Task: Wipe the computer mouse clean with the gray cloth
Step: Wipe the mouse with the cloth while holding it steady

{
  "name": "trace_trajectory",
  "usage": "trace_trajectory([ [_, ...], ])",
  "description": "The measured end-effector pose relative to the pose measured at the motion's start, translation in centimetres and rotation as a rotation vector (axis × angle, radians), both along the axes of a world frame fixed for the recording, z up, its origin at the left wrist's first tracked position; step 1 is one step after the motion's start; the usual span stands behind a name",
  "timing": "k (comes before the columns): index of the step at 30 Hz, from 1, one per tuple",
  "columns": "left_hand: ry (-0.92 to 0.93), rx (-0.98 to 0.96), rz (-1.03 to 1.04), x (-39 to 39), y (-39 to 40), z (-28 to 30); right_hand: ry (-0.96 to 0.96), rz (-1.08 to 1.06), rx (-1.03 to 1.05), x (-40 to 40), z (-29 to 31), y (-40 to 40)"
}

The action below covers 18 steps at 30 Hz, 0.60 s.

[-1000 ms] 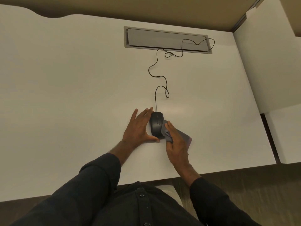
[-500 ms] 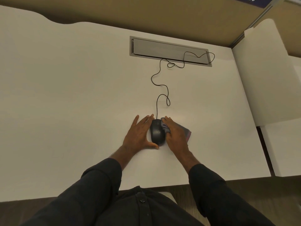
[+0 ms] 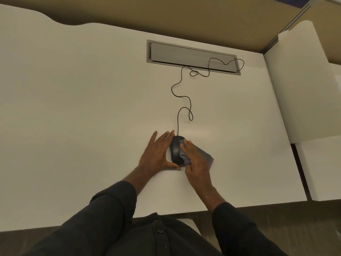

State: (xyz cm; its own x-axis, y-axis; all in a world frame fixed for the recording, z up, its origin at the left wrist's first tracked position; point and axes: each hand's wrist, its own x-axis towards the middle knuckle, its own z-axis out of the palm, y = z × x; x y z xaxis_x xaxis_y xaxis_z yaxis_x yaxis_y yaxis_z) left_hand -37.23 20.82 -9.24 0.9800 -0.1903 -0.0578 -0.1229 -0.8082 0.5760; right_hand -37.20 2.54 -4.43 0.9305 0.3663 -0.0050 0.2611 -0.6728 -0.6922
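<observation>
1. White desk (image 3: 73, 108) fills most of the view, with a tan partition wall behind it and a second white surface just beside it on the right.
2. Set into the far part of the desk is a gray cable tray (image 3: 191, 56) with a flat lid.
3. A thin black cord (image 3: 181, 97) comes out of the tray, loops and curls across the desk, and runs down into the front of the computer mouse (image 3: 175, 150).
4. That black mouse sits near the front edge of the desk, directly between the person's two hands.
5. The left hand (image 3: 156, 156) lies flat and open on the desk, fingers spread and pointing away, its palm edge against the mouse's left side and the thumb tucked along the near end.
6. The right hand (image 3: 196, 161) presses the gray cloth (image 3: 204, 154) onto the right side of the mouse, fingers curled over the fabric and gripping it.
7. Part of the cloth bunches over the mouse's top and near end; the rest fans out on the desk to the right of the hand, showing a purplish edge.
8. Both arms wear dark sleeves (image 3: 110, 209), and a dark buttoned shirt shows at the bottom.
</observation>
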Motion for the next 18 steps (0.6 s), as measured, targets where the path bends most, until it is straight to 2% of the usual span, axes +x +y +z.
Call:
trace_trajectory([
  [10, -0.013, 0.034, -0.023, 0.2, -0.1, -0.6, 0.191, -0.019, -0.092, 5.7, 0.0, 1.2],
  [14, -0.032, -0.003, -0.007, 0.2, -0.1, -1.0, 0.213, -0.001, -0.007, 5.3, 0.2, 0.7],
  [18, -0.039, -0.024, -0.008, 0.0, 0.0, -1.0, 0.149, -0.001, 0.066, 2.4, 0.2, -0.1],
])
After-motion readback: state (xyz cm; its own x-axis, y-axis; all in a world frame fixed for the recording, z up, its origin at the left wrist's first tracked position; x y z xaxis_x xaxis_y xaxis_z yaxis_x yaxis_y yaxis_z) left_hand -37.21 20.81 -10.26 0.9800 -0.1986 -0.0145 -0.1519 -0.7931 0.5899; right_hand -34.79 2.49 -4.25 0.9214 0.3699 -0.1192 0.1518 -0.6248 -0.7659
